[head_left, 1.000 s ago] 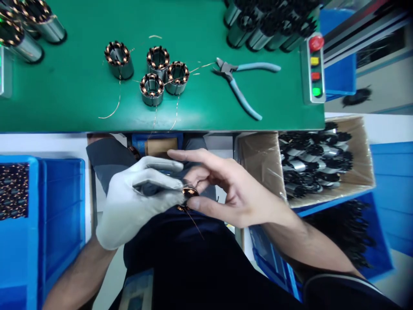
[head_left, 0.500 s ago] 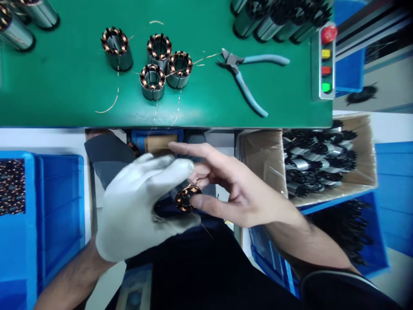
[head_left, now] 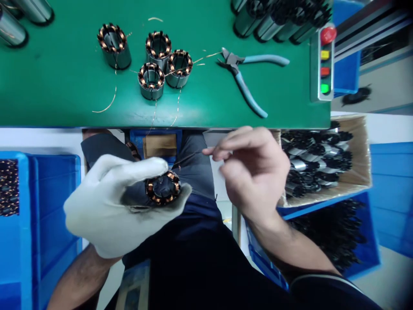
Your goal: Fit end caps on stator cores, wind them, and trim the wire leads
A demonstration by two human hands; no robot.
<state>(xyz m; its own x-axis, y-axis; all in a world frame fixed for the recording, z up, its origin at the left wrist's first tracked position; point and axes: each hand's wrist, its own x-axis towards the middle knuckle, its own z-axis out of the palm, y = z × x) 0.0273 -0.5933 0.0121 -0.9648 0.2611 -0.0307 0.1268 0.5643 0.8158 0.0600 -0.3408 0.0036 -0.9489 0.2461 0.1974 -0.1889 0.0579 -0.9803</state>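
Observation:
My left hand (head_left: 119,202), in a white glove, is wrapped round a wound motor stator (head_left: 163,188). Its ring of copper windings faces up between thumb and fingers. A thin copper wire (head_left: 189,158) runs from the stator's upper edge toward my bare right hand (head_left: 254,172). The right fingers are bent and pinched together at the wire's far end; the exact grip is partly blurred. Beyond the hands, on the green table (head_left: 200,107), stand several more wound stators (head_left: 151,82) with loose wire ends. Blue-handled cutting pliers (head_left: 240,64) lie with their jaws and handles spread.
Dark-ended metal parts (head_left: 258,21) stand at the table's back right, beside a button box (head_left: 322,64). On the right, a lined carton (head_left: 358,159) of parts sits above a blue bin (head_left: 371,232). Blue crates (head_left: 58,206) stand at left.
My left hand has moved left with the stator and closed around it. My right hand has drawn away to the right, its fingers now bent inward, with wire stretched between the hands.

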